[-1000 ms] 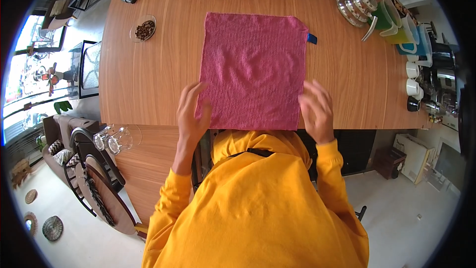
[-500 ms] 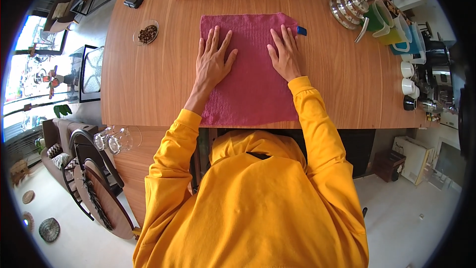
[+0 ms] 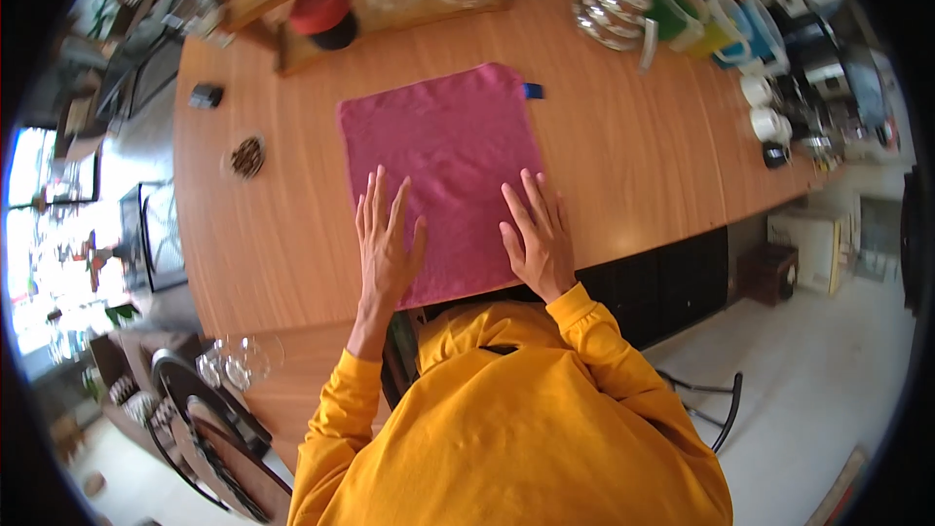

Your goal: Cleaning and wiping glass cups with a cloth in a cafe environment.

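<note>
A magenta cloth (image 3: 443,146) lies spread on the wooden table (image 3: 633,146), its near edge at the table's front. A small blue tag (image 3: 533,91) sticks out at its far right. Over the cloth's near left edge is my left hand (image 3: 388,239), fingers stretched and thumb apart, holding nothing. My right hand (image 3: 541,239) is at the near right edge, its fingers likewise spread and nothing in them. Whether either palm touches the cloth or hovers just above it, I cannot tell.
A glass dish of brown beans (image 3: 246,157) and a small black object (image 3: 206,95) stand at left. A wooden rack (image 3: 390,39) holds glassware and a red-and-black container (image 3: 324,16). At right are a silver kettle (image 3: 612,15), coloured pitchers (image 3: 721,24) and white cups (image 3: 769,124).
Both hands have drawn back from the cloth's far half to its near part. The whole view has shifted and tilted, showing more of the rack. The cloth still lies spread.
</note>
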`<control>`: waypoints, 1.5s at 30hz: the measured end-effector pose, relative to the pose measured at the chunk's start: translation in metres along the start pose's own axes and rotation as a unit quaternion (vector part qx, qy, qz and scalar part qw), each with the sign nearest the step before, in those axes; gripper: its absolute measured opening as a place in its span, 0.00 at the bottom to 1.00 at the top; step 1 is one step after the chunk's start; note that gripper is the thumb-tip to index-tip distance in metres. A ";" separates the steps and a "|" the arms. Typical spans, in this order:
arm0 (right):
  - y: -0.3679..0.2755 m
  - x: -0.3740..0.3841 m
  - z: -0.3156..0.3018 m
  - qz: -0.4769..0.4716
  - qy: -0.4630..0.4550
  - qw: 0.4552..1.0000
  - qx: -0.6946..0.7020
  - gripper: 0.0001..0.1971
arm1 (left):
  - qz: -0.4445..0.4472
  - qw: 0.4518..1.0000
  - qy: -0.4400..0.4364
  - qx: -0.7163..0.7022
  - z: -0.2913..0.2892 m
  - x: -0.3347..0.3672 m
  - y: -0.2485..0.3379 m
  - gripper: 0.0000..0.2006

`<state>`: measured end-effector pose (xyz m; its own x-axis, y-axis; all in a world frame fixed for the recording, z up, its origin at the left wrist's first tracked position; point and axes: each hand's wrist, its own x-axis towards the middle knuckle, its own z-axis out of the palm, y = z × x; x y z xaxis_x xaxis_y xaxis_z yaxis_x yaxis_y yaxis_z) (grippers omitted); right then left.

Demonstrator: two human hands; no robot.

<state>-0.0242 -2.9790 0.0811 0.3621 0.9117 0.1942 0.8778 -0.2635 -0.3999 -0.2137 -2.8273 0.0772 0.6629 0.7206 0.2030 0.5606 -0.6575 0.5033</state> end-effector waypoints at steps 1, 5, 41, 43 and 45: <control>0.002 -0.002 -0.013 0.004 0.042 0.999 0.008 0.26 | 0.036 0.999 0.032 -0.019 -0.005 0.008 0.022 0.23; 0.026 -0.023 -0.047 0.114 0.173 0.975 0.079 0.20 | 0.044 0.964 -0.067 -0.253 0.013 0.023 0.069 0.12; 0.424 -0.410 -0.325 0.594 0.622 0.466 0.205 0.12 | 0.221 0.622 -0.610 -0.438 0.404 0.065 0.726 0.11; 0.466 -0.420 -0.340 0.592 0.630 0.463 0.193 0.12 | 0.227 0.619 -0.621 -0.423 0.434 0.071 0.764 0.11; 0.509 -0.426 -0.355 0.587 0.634 0.479 0.156 0.11 | 0.220 0.578 -0.649 -0.443 0.461 0.080 0.802 0.10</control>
<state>0.3797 -3.6133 0.1132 0.6214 -0.7832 -0.0214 -0.1828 -0.1185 -0.9760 0.5178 -3.3979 0.1099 0.7811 -0.6233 -0.0373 0.1036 0.0704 0.9921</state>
